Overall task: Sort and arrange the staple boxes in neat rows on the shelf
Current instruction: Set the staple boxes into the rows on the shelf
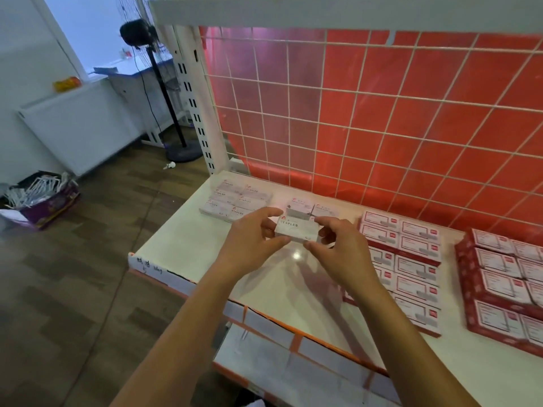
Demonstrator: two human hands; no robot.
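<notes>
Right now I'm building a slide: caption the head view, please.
Left hand and right hand hold a white staple box over the shelf beside red boxes.

"STAPLES" on the held white box, "STAPLES" on white boxes at the shelf's back left

White staple box between both hands

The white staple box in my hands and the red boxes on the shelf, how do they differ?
Colour: the white staple box is white, printed STAPLES; the red boxes have red borders round white labels. State: the white staple box is held over the shelf by the left hand and right hand; the red boxes lie flat in rows. Both are flat and rectangular.
</notes>
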